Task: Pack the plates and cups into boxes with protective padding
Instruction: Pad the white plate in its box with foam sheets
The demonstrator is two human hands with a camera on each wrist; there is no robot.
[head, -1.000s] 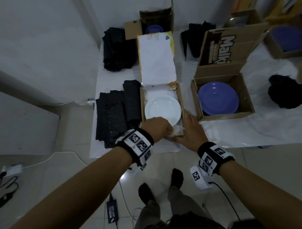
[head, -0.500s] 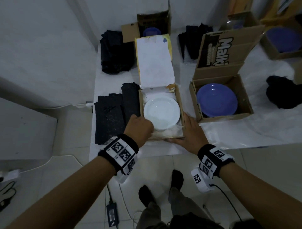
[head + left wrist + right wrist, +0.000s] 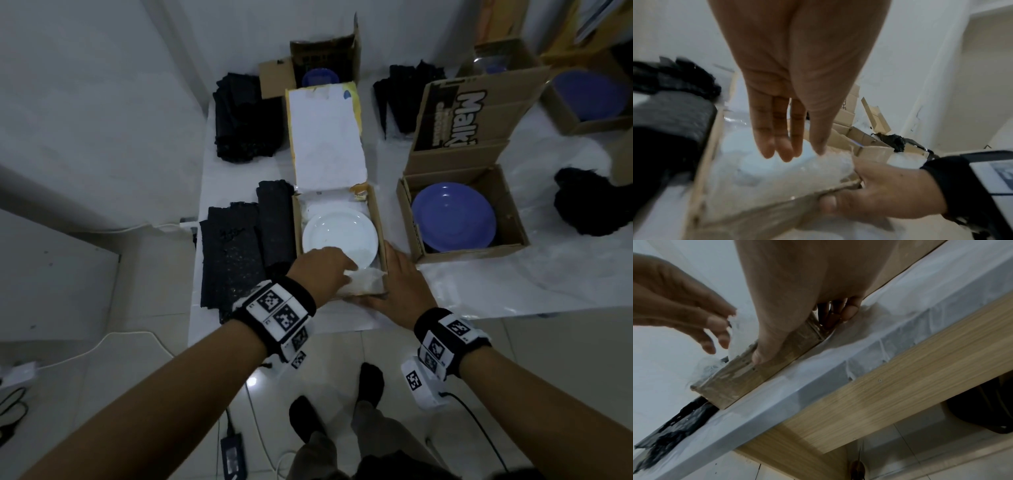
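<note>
Plate (image 3: pixel 337 236) judged stiff, fragile, slick; lift by rim. Left hand (image 3: pixel 319 270) flat, fingers straight on padding (image 3: pixel 363 278); right hand (image 3: pixel 400 284) grips box (image 3: pixel 379 222) corner.

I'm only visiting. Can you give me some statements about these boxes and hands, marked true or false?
1. The white plate lies in a cardboard box lined with white padding. True.
2. The blue plate shares that box. False: it sits in a separate box to the right.
3. The right hand holds the cardboard box at its near corner. True.
4. The left hand lifts the white plate. False: the plate lies in the box; the fingers are at the padding.
5. Black padding sheets lie left of the cardboard box. True.
</note>
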